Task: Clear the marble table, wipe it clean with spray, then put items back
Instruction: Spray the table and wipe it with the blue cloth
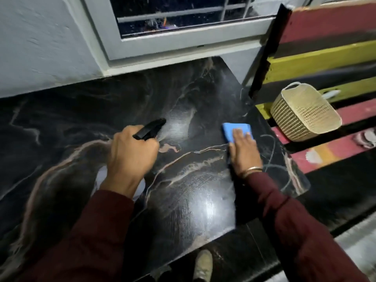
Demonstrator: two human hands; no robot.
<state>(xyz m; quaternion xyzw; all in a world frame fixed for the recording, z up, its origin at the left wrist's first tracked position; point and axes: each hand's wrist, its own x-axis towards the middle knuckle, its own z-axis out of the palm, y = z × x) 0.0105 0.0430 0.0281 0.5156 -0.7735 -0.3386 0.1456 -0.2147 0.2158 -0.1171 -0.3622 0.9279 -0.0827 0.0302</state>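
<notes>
Head view. I note the marble table (67, 123) bare of loose items across its whole visible top, so I judge the clearing step done.

The left hand (131, 154) sits just left of centre, fingers curled round the spray bottle (149, 129). Its black nozzle points toward one o'clock, where a pale mist hangs over the stone. The bottle's light body shows below the wrist.

The right hand (243, 148) lies at three o'clock from the nozzle, fingers straight and close together, pressing flat on the blue cloth (237, 131), which rests on the table near its right edge.

A woven basket (305, 111) stands off the table at two o'clock, on a striped surface; I cannot see its contents.

Assessment: spraying under way, wiping begun or about to begin. Most of the surface still needs wiping, and returning the items remains outstanding.
</notes>
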